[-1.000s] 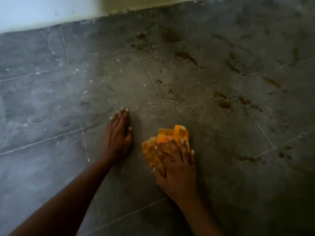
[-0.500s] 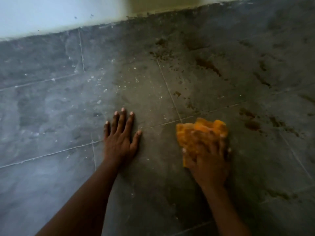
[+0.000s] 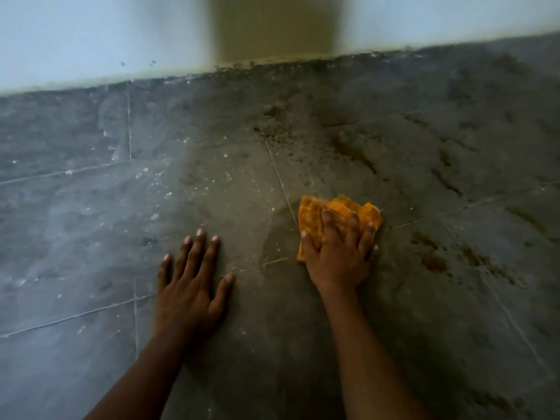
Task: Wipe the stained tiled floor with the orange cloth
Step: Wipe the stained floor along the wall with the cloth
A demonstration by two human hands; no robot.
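matt grey tiled floor (image 3: 91, 237), orange cloth (image 3: 312, 216)

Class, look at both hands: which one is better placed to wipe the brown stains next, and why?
The right hand. It already presses the orange cloth on the tiled floor, and brown stains lie just to its right. The left hand lies flat on the floor, empty, farther from them.
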